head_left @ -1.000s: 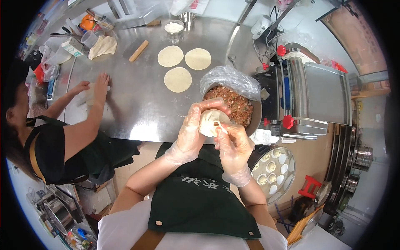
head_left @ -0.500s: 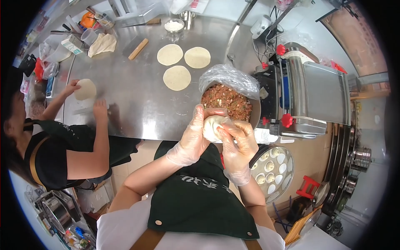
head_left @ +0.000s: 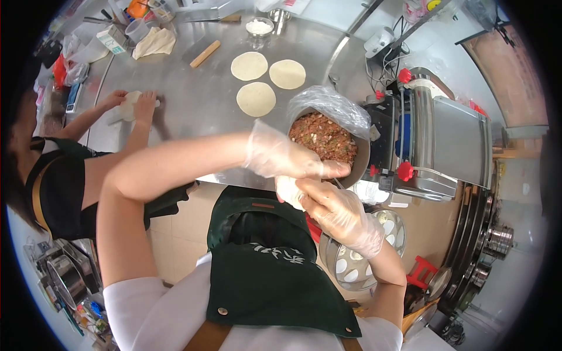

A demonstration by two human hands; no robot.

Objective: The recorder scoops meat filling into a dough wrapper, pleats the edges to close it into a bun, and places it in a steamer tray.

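- Grasping dough bun [head_left: 288,191] in right grip [head_left: 335,206]: gloved, fingers bent, fingertips pressed to bun's right side.
- Reaching over from the left with left grip [head_left: 298,159], also gloved; back of hand up, fingers nearly straight and running right. Can't tell if clenched on bun or just laid over it, palm side hidden.
- Bun located at near edge of table [head_left: 178,120], beyond apron [head_left: 281,301]; left of right fingertips, on body side of left grip.
- Key relation: from bun to round tray [head_left: 331,253], down and to the right in view, with right grip and wrist partly between. Right grip nearer tray, left grip farther.
- Bun roughly round, so no clear long axis; visible patch slightly longer from upper left to lower right, but partly covered. Can't tell which way pleats point.
- Away from body and right of bun: bowl [head_left: 363,157] with meat filling [head_left: 323,138]. Left fingers overlapping its near side in view; contact unclear.
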